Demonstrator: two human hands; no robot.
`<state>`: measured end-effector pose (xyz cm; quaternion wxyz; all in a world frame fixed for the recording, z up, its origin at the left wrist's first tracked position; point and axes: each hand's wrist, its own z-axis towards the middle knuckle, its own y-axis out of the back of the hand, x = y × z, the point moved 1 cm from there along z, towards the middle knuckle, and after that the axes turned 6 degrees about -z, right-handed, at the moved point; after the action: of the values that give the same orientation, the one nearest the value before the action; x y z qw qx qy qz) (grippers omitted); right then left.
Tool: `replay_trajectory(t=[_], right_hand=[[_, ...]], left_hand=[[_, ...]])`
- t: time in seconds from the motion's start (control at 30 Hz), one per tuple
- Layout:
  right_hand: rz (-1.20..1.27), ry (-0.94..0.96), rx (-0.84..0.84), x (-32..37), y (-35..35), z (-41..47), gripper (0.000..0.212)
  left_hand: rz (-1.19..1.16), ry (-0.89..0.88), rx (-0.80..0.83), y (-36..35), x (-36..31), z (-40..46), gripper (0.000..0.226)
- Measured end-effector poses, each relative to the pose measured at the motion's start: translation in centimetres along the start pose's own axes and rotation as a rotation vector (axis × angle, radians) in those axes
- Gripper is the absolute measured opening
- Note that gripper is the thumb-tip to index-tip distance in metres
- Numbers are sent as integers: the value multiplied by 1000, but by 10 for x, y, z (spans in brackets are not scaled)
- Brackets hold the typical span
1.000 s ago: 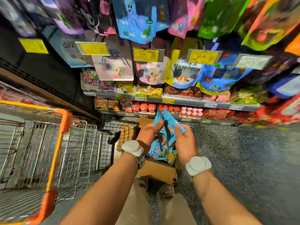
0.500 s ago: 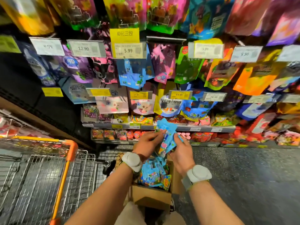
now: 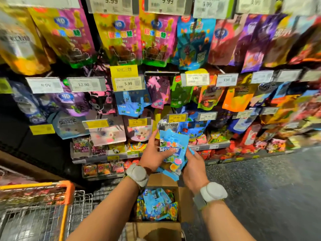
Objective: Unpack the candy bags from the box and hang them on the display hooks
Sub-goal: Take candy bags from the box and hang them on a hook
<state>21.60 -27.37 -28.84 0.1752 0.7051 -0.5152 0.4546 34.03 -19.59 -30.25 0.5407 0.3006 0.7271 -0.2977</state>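
From the head camera, both hands hold a small stack of light blue candy bags up in front of the display wall, above an open cardboard box. The left hand lies over the front of the stack with its thumb up along the left edge and its fingers curled across the printed face. The right hand grips the stack from the right and underneath, fingers wrapped behind the bags. Each wrist carries a pale grey band with a rounded pod.

The box sits low between the forearms, its flaps open, and more blue candy bags lie loosely piled inside it.

On the wall, rows of bright hanging candy pouches fill the hooks behind price tags. A yellow tag reading 5.99 hangs over matching blue pouches, up and to the left of the held stack. Below the hooks, shelves carry smaller sweets packets.

At lower left stands a wire shopping cart with an orange handle. Dark speckled floor spreads to the right
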Motion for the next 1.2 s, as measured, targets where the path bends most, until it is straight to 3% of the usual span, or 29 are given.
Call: replay_trajectory(t=[0.07,0.2,0.27,0.6,0.93,1.07,1.2], right_hand=[[17,19,14,7,-2,-4,23],[49,65,33,23,-4,-10,27],[61,108,50,32,-1,-13,28],[13,274,53,93,34,-37,29],[-39,497,99,161,149,-72,27],[-128,549,2,179,185,-80,21],[-207,586,-85,206,231,-86,34]], left_hand=[[13,-4,3,2,-4,3,93],[-4,-51,-11,-3,-19,3,58],[-31,-80,-24,-8,-28,0,53],[-26,-216,0,-54,-79,-30,52],[4,-329,-1,-182,-127,-67,46],[52,-356,-35,-205,-139,-68,47],[141,-388,-67,-239,-150,-69,48]])
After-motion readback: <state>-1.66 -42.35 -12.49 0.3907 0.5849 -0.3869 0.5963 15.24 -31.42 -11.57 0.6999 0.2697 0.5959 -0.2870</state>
